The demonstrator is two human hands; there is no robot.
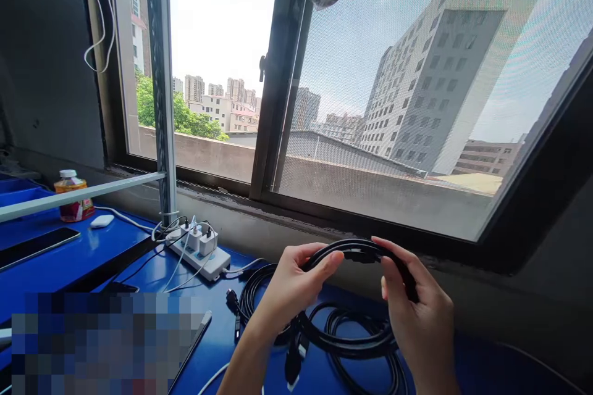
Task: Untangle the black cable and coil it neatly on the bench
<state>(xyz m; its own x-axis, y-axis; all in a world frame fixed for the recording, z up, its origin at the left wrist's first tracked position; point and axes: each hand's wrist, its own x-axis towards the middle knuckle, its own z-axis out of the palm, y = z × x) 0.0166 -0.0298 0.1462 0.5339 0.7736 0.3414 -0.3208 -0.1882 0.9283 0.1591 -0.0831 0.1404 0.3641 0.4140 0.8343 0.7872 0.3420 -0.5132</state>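
A coiled black cable (352, 345) is held up in front of me between both hands. My left hand (299, 278) grips the left side of the loop, thumb along its top. On the loop's right side, my right hand (414, 302) has its fingers wrapped round the strands. A black connector (293, 365) hangs from the coil's lower left. Below and behind it, more coiled black cables (252, 287) lie on the blue table, one with a plug (232, 300) at its left.
A white power strip (204, 253) with chargers plugged in stands by the metal rack post (164, 105). Farther left are a drink bottle (74, 194), a white case (102, 221) and a phone (39, 245). The window (262, 154) is behind. The lower left is pixelated.
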